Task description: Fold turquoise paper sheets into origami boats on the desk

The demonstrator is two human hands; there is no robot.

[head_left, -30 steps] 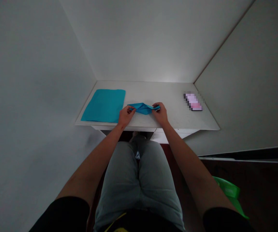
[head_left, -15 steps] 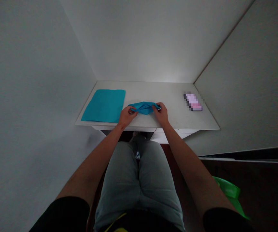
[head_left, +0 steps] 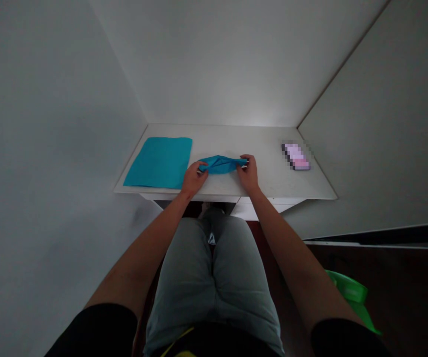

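Observation:
A folded piece of blue paper [head_left: 221,165], long and narrow with pointed ends and creases along its middle, is held just over the white tabletop. Its left end is pinched between the thumb and fingers of my left hand [head_left: 194,177]. At the opposite end my right hand [head_left: 248,174] grips the paper the same way, thumb below and fingers above. A flat blue sheet [head_left: 157,162], roughly square, lies to the left of my left hand.
The white table [head_left: 269,183] is set against walls at the back and both sides. A phone [head_left: 296,156], partly blurred out, lies toward its right end. Below on the right, a green plastic object [head_left: 349,290] stands on the dark floor.
The folded paper looks slightly flatter and more stretched between my hands. My right fingers have shifted a little upward at its end. The sheet and the phone stay in place.

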